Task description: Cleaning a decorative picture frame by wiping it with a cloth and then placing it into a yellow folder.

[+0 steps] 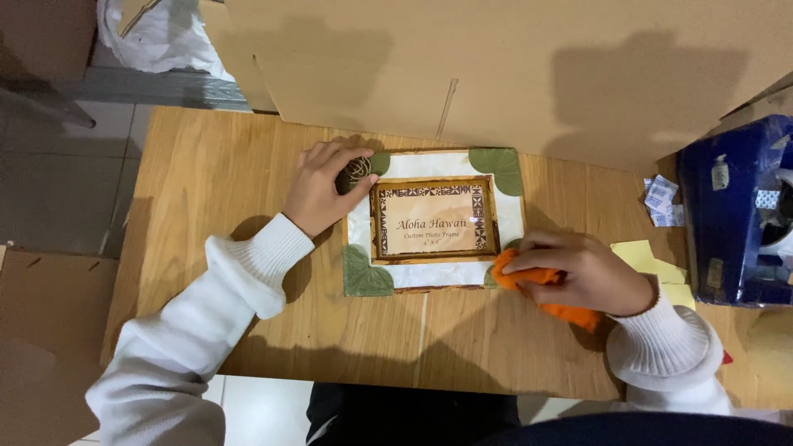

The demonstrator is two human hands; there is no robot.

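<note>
Wiping the lower right corner of a white rectangular photo frame with green leaf corners (434, 219), lying flat on the wooden tabletop (206, 182)
Left hand (324, 188) presses on the frame's upper left corner, its grip clenched around a small wiry ball; right hand (578, 272) grasps a crumpled orange cloth (529, 281) touching the frame's edge. Judging by this, wiping is underway; moving along the border would need steady pressure

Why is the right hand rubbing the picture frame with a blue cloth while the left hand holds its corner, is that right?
Not quite: the cloth is orange, not blue, as the head view shows. The right hand presses it on the picture frame; the left hand holds its corner.
</note>
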